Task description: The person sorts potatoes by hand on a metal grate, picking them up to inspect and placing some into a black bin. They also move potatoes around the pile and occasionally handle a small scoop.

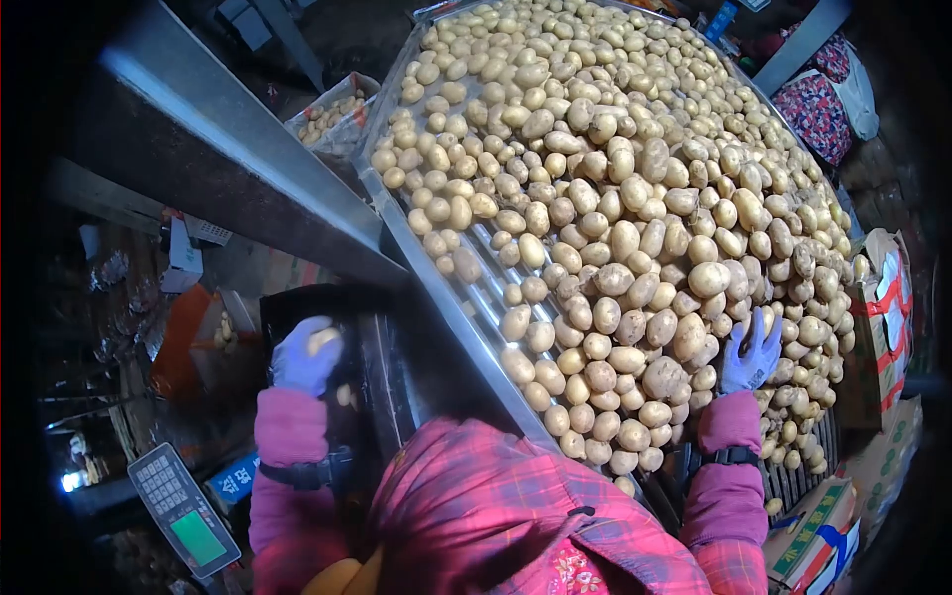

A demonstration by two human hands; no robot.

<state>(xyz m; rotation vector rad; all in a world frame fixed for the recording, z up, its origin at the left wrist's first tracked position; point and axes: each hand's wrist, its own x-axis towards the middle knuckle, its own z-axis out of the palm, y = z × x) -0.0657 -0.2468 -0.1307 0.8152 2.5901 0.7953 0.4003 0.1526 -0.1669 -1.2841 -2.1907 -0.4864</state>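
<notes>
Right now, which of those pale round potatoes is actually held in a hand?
The single pale potato cupped in the blue-gloved left hand, beside the metal roller table. The blue-gloved right hand only rests flat on the heap.

1. The left grip, in a pale blue glove, sits at about nine o'clock in the view. Its fingers are curled closed round a potato.
2. The left forearm, in a magenta sleeve, rises from seven o'clock straight up to that grip. A dark strap circles it below the wrist.
3. The right grip, in a blue glove, lies at about three o'clock, palm down, with its fingers spread open and pointing toward twelve o'clock.
4. The right forearm, in the same magenta, comes up from five o'clock. It wears a dark band too.
5. The two arms are well apart.
</notes>
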